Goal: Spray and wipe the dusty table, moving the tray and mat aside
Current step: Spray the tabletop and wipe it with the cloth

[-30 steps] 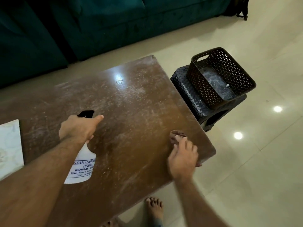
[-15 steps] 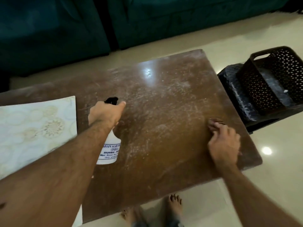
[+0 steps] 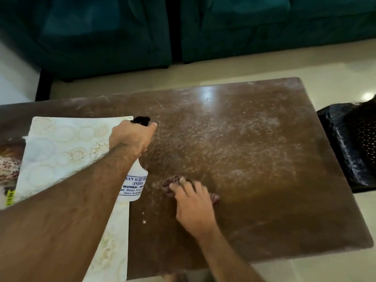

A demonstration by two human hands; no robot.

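Observation:
A dusty brown wooden table (image 3: 254, 143) fills the view, speckled with white dust and droplets. My left hand (image 3: 131, 137) is shut on a white spray bottle (image 3: 134, 183) with a black nozzle, held upright above the table's left-middle, nozzle facing right. My right hand (image 3: 193, 202) presses a dark reddish cloth (image 3: 173, 183) flat on the table near the front middle. A pale patterned mat (image 3: 67, 151) lies on the table's left part, partly under my left arm. At the right edge a dark perforated tray (image 3: 364, 135) sits on a black stool (image 3: 333, 127) beside the table.
A dark teal sofa (image 3: 203, 31) runs along the far side, with a strip of pale tiled floor (image 3: 203, 72) between it and the table. A patterned fabric item (image 3: 8, 165) shows at the far left edge.
The view has swung left, bringing the mat further in and the tray to the right edge. My right hand slid the cloth leftward towards the bottle. The left hand still holds the bottle.

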